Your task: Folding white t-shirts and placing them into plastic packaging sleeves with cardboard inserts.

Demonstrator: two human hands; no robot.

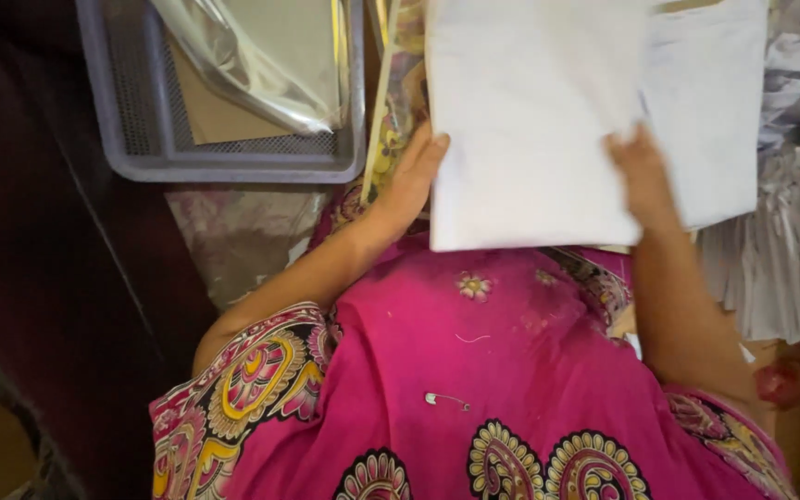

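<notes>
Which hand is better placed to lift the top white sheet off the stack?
Probably the right hand: its fingers lie on top of the white sheet, though blurred. The left hand only grips the sheet's left edge, steadying it.

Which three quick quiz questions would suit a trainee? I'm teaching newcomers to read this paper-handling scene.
1. True or false: the left hand touches the white sheet.
2. What lies in the grey mesh tray? A) shiny foil and brown card B) scissors
3. Which hand rests on top of the sheet?

Key: 1 true, at its left edge. 2 A: foil, card. 3 the right hand.
</notes>
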